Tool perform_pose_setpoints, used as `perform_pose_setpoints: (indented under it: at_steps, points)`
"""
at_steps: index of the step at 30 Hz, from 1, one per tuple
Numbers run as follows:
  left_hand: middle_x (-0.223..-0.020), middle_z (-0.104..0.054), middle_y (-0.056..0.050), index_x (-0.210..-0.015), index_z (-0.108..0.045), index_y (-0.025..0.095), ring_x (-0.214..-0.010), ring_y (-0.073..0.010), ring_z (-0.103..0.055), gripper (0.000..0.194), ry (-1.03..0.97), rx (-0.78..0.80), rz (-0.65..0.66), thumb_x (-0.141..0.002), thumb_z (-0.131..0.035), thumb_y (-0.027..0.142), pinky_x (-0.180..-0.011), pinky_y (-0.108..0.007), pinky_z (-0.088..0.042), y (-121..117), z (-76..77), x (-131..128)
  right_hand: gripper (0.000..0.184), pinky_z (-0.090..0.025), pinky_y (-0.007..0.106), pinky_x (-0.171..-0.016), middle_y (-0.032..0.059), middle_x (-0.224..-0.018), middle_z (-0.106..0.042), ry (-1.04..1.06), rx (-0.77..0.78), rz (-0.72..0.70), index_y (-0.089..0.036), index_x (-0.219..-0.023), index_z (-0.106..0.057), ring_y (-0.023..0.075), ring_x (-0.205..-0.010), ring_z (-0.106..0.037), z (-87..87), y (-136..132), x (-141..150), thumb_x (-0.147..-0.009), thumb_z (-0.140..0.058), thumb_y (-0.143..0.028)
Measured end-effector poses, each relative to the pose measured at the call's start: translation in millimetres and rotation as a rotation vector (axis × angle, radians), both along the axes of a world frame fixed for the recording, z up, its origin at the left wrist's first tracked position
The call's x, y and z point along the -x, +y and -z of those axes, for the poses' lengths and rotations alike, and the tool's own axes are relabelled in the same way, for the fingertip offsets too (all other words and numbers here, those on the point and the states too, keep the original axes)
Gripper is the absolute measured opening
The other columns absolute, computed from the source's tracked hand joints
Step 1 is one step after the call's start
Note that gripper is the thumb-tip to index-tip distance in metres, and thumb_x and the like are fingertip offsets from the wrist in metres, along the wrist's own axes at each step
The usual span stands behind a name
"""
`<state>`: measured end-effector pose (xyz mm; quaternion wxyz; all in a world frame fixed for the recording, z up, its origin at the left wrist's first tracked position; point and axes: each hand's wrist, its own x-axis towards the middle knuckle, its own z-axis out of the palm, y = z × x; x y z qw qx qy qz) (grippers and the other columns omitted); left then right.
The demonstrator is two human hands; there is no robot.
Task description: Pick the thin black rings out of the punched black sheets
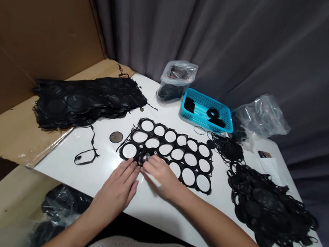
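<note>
A thin black rubber-like sheet (171, 151) with rows of round holes lies flat on the white table. My left hand (123, 181) rests at its near edge, fingers stretched out and lying flat, the tips touching the rim of a near-row hole. Close beside it, my right hand (159, 174) has its fingers pinched together over the neighbouring hole, on a thin black ring (145, 156). The fingers partly hide that ring, and I cannot tell whether it is separate from the sheet. A small dark disc (116, 137) lies left of the sheet.
A thick stack of black sheets (84, 101) is at the left, near a loose black strip (85, 157). Behind are a clear bag (177, 78) and a blue basket (209, 105) holding black rings. Piled black scraps (266, 205) and black rings (229, 147) lie to the right.
</note>
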<state>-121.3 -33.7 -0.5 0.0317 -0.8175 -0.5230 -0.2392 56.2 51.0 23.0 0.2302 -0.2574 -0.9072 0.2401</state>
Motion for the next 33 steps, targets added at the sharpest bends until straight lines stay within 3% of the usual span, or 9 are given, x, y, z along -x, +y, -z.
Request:
perform_pose_setpoints:
  at_steps: [3, 5, 8, 10, 16, 20, 22, 27, 33]
  points:
    - [-0.129, -0.065, -0.017, -0.129, -0.059, 0.008, -0.131, -0.0324, -0.054, 0.035, -0.009, -0.006, -0.013, -0.099, -0.047, 0.019, -0.111, -0.051, -0.044, 1, 3.1, -1, 0.016, -0.046, 0.037, -0.079, 0.0114, -0.099, -0.065, -0.044, -0.141, -0.006, -0.02, -0.09, -0.059, 0.0243, -0.093, -0.054, -0.5, 13, -5, -0.099, -0.045, -0.017]
    - [-0.129, -0.066, -0.017, -0.128, -0.06, 0.008, -0.129, -0.0331, -0.055, 0.034, 0.009, -0.018, -0.015, -0.098, -0.047, 0.019, -0.109, -0.051, -0.046, 1, 5.0, -2, 0.02, -0.045, 0.036, -0.077, 0.0089, -0.088, -0.064, 0.041, -0.132, 0.193, -0.021, -0.083, -0.056, 0.0231, -0.084, -0.054, -3.9, 37, -14, -0.099, -0.043, -0.019]
    - [-0.127, -0.066, -0.017, -0.126, -0.061, 0.006, -0.128, -0.0341, -0.057, 0.033, 0.031, -0.043, -0.016, -0.098, -0.048, 0.018, -0.107, -0.051, -0.048, 1, 5.8, -2, 0.022, -0.045, 0.035, -0.072, 0.0047, -0.076, -0.061, 0.206, -0.042, 0.661, -0.022, -0.076, -0.051, 0.021, -0.072, -0.055, -12.7, 83, -33, -0.097, -0.048, -0.029]
    - [-0.126, -0.067, -0.017, -0.126, -0.06, 0.007, -0.127, -0.0339, -0.057, 0.033, 0.023, -0.056, -0.016, -0.098, -0.047, 0.018, -0.106, -0.051, -0.049, 0, 4.4, -2, 0.021, -0.046, 0.033, -0.067, 0.0023, -0.07, -0.061, 0.259, 0.109, 0.804, -0.022, -0.075, -0.051, 0.0198, -0.066, -0.056, -17.8, 106, -40, -0.092, -0.056, -0.033]
    - [-0.135, -0.061, -0.016, -0.134, -0.053, 0.012, -0.13, -0.0293, -0.056, 0.036, -0.032, -0.021, -0.06, -0.1, -0.048, 0.022, -0.108, -0.047, -0.05, -7, -5.7, 10, 0.03, -0.052, 0.026, -0.051, 0.0035, -0.081, -0.066, 0.553, 0.95, 0.513, -0.021, -0.076, -0.051, 0.0169, -0.069, -0.067, -13.3, 97, 4, -0.076, -0.074, -0.039]
    - [-0.132, -0.061, -0.018, -0.134, -0.053, 0.011, -0.127, -0.0325, -0.057, 0.037, -0.019, -0.031, -0.162, -0.1, -0.049, 0.024, -0.104, -0.049, -0.052, -9, -5.5, 26, 0.039, -0.057, 0.027, -0.069, 0.0036, -0.086, -0.068, 0.625, 1.189, 0.3, -0.02, -0.075, -0.049, 0.0165, -0.081, -0.07, -8.1, 62, 39, -0.073, -0.08, -0.044]
    - [-0.133, -0.061, -0.017, -0.135, -0.052, 0.012, -0.128, -0.0325, -0.056, 0.038, -0.002, -0.026, -0.165, -0.1, -0.048, 0.026, -0.104, -0.049, -0.052, -9, -3.2, 31, 0.034, -0.055, 0.029, -0.077, 0.0033, -0.087, -0.07, 0.513, 1.131, 0.204, -0.02, -0.076, -0.05, 0.0164, -0.084, -0.069, -7.3, 48, 45, -0.078, -0.075, -0.044]
    - [-0.136, -0.061, -0.017, -0.136, -0.053, 0.011, -0.133, -0.0313, -0.053, 0.039, 0.015, 0.003, -0.143, -0.1, -0.046, 0.026, -0.107, -0.047, -0.05, -10, -0.5, 34, 0.016, -0.047, 0.029, -0.079, 0.0013, -0.095, -0.071, 0.21, 0.73, 0.153, -0.021, -0.078, -0.055, 0.0157, -0.085, -0.063, -7.4, 30, 47, -0.089, -0.061, -0.031]
    - [-0.135, -0.061, -0.018, -0.133, -0.056, 0.008, -0.132, -0.032, -0.053, 0.038, 0.033, 0.007, -0.134, -0.099, -0.048, 0.024, -0.107, -0.047, -0.049, -9, -2.4, 34, 0.014, -0.045, 0.029, -0.077, 0.0, -0.087, -0.068, 0.162, 0.589, 0.14, -0.021, -0.076, -0.056, 0.0154, -0.081, -0.06, -5.0, 27, 51, -0.089, -0.059, -0.026]
